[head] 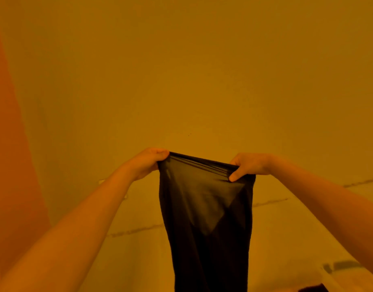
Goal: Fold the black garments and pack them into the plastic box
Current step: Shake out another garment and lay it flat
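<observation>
The left hand (146, 163) and right hand (247, 166) each pinch a top corner of a sheer black fabric garment (206, 207). Its top edge is stretched between both grips. The rest hangs below them.

Black garment (206, 218) — lower end cut off by bottom edge.

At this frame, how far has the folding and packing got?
Done: nothing that shows; no folded piece or plastic box is in view. In hand: the left hand and right hand each pinch a top corner of one sheer black garment, held up stretched and hanging unfolded in front of the wall. Left: folding this piece and packing it. A dark shape at the bottom edge is too cropped to identify.
</observation>
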A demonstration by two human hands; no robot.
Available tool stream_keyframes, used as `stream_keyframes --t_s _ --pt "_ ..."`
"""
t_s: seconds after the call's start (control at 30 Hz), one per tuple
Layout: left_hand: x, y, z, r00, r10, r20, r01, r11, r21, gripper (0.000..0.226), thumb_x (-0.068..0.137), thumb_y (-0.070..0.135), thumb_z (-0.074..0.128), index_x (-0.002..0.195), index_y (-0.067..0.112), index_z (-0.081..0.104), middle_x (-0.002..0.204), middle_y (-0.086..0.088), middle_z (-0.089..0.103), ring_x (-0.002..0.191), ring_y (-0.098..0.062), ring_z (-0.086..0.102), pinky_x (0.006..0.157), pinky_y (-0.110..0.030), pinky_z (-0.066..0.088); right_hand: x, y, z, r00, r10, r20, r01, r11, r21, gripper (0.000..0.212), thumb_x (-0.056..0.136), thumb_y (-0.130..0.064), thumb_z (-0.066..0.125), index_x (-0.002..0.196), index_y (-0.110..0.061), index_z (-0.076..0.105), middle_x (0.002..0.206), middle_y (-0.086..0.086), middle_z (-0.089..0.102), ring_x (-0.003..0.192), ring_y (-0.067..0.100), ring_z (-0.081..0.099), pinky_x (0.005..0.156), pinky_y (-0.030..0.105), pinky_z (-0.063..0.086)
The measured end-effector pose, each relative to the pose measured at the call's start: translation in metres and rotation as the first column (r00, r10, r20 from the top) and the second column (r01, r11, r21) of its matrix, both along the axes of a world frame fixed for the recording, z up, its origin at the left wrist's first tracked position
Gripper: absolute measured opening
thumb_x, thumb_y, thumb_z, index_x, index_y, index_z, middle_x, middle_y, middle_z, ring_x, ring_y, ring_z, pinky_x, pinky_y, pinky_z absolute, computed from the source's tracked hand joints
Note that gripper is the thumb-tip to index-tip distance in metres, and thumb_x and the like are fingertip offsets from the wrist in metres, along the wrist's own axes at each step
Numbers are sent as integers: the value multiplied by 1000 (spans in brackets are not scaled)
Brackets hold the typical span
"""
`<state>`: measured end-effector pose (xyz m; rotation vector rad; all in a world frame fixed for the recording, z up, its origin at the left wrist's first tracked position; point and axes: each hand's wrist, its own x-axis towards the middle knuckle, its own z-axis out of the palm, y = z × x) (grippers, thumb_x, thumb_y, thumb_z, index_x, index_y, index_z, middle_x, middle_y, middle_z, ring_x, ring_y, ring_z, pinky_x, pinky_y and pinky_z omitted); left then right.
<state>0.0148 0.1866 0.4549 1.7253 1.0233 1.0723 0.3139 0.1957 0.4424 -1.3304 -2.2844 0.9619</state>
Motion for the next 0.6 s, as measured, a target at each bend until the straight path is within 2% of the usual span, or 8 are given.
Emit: stream_keyframes --t_s 0.1,0.17,0.27,0.33,0.4,0.47,0.5,0.6 --pt "-17 2 -4 982 106 159 -101 994 -40 26 98 10 36 84 11 58 61 10 69 58 1 63 59 -12 51 21 2 -11 986 -78 148 75 997 29 12 73 -16 77 74 -23 67 62 -11 69 60 3 65 55 17 50" --pt "-32 2 -6 958 227 178 -223 974 -40 25 98 11 39 82 14 57 56 12 67 52 3 61 52 -10 48 37 3 -12 936 -142 324 114 988 102 14 77 -18 73 72 -25 63 66 -12 66 65 6 63 59 17 49" --pt "-54 0 -6 930 347 -124 -335 936 106 24 96 14 46 76 14 59 49 12 62 46 2 56 45 -11 42 62 5 -12 818 -234 525 144 968 208 13 80 -24 71 71 -24 61 75 -8 59 77 15 58 63 21 44" --pt "-64 0 -3 790 365 -492 -254 926 279 31 94 17 50 66 13 60 50 9 55 49 -4 50 49 -15 37 73 8 -9 759 -297 579 154 947 283 9 82 -24 68 78 -17 64 77 -3 58 76 16 56 60 21 41" --pt "-66 1 1 531 348 -773 -96 931 353 34 93 22 53 64 6 60 57 2 51 55 -8 46 54 -20 33 79 9 -3 691 -336 640 132 929 345 16 84 -26 66 70 -21 58 72 -4 54 66 11 51 57 20 37" --pt "-64 3 5 300 374 -877 -6 920 391 36 91 29 55 61 10 54 59 -1 47 58 -12 44 55 -21 30 84 11 5 619 -376 689 113 911 396 29 85 -32 64 62 -26 48 67 -6 48 60 6 44 58 22 34" --pt "-64 3 8 232 399 -887 23 910 415 33 91 31 55 63 14 53 61 -1 49 62 -15 47 57 -22 31 87 12 8 592 -404 697 105 897 430 32 85 -38 62 61 -26 46 66 -6 47 60 6 43 61 25 34" --pt "-64 0 13 164 459 -873 47 881 471 21 93 27 53 97 13 67 92 -7 66 91 -23 58 76 -29 39 97 13 16 587 -476 655 113 849 516 33 89 -50 50 77 -20 59 82 1 58 78 15 54 75 30 30"
